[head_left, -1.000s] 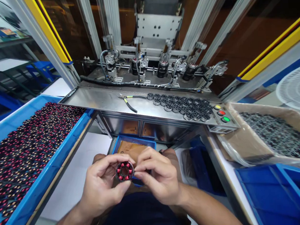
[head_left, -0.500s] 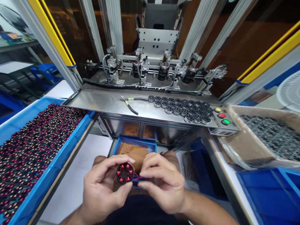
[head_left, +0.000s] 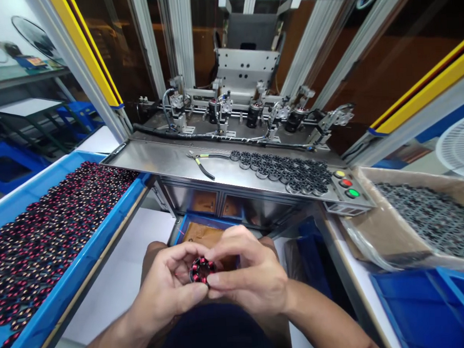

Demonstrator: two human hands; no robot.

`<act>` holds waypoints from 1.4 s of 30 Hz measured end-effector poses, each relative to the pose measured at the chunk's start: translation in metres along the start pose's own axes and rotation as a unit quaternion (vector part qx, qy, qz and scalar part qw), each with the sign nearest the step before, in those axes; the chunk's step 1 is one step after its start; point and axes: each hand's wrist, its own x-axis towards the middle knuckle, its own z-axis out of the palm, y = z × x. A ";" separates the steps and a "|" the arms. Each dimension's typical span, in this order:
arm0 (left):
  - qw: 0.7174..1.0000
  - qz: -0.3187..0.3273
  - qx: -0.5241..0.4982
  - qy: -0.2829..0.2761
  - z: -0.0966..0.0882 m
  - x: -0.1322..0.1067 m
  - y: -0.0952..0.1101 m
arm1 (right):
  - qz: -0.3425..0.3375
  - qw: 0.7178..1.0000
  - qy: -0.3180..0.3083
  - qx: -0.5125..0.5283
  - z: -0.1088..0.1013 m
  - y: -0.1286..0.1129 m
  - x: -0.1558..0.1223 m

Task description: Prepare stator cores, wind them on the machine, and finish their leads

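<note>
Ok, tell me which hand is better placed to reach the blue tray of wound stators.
Left, probably: the left hand grips the stator beside the right hand, and lies nearer the tray.

Workstation enclosed by an aluminium frame (head_left: 178, 38) with yellow strips (head_left: 84, 47) on the outer posts. Panels behind the frame (head_left: 365, 50) are dark amber and reflect indoor lamps. Inside stands a grey machine (head_left: 246, 65) with a row of fixtures. In front of it runs a steel shelf (head_left: 158, 159), with a button panel (head_left: 345, 183) at its right end showing yellow, red and green. A white desk (head_left: 124, 271) lies below left, carrying a blue tray (head_left: 103, 220). A cardboard box (head_left: 376, 229) and a blue bin (head_left: 422, 309) sit on the right. A white fan (head_left: 459, 146) stands at far right. Lighting is even and bright.
</note>
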 end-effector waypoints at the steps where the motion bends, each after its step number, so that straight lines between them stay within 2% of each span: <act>1: 1.000 -0.001 -0.006 0.008 0.001 0.000 0.000 | -0.018 0.999 0.030 -0.031 0.002 -0.002 -0.004; 4: 0.997 0.047 0.008 0.056 0.006 0.000 -0.001 | -0.048 0.988 0.096 -0.112 0.007 -0.008 -0.015; 8: 0.973 0.180 0.096 0.107 0.014 -0.001 -0.004 | -0.037 0.977 0.122 -0.172 0.012 -0.017 -0.020; 10: 0.960 0.222 0.125 0.120 0.016 -0.002 -0.006 | -0.028 0.975 0.141 -0.171 0.017 -0.021 -0.019; 12: 0.953 0.240 0.135 0.126 0.017 -0.002 -0.009 | 0.003 0.975 0.166 -0.146 0.024 -0.023 -0.017; 14: 0.949 0.248 0.139 0.136 0.018 -0.003 -0.012 | 0.064 0.973 0.195 -0.104 0.033 -0.025 -0.017; 17: 0.948 0.236 0.136 0.164 0.018 -0.004 -0.016 | 0.143 0.963 0.224 -0.048 0.043 -0.023 -0.020; 19: 0.959 0.200 0.117 0.165 0.016 -0.004 -0.015 | 0.154 0.963 0.220 -0.026 0.045 -0.019 -0.022; 23: 0.990 0.083 0.081 0.083 0.004 -0.003 -0.009 | 0.138 0.976 0.168 0.000 0.036 -0.010 -0.022; 26: 0.999 0.008 0.047 0.021 -0.004 -0.005 -0.007 | 0.133 0.983 0.127 0.000 0.026 -0.008 -0.019; 28: 1.000 -0.016 0.007 0.004 -0.006 -0.006 -0.008 | 0.128 0.986 0.105 -0.010 0.021 -0.008 -0.017; 32: 0.998 -0.009 -0.064 -0.001 -0.007 -0.006 -0.015 | 0.127 0.987 0.082 -0.050 0.016 -0.011 -0.013; 36: 0.994 0.039 -0.095 -0.044 -0.013 -0.003 -0.018 | 0.165 0.978 0.104 -0.069 0.016 -0.014 -0.009; 39: 0.993 0.083 -0.078 -0.021 -0.017 -0.003 -0.016 | 0.206 0.970 0.108 -0.065 0.018 -0.016 -0.005; 42: 0.990 0.116 -0.086 0.004 -0.017 -0.002 -0.012 | 0.207 0.972 0.098 -0.055 0.018 -0.016 -0.002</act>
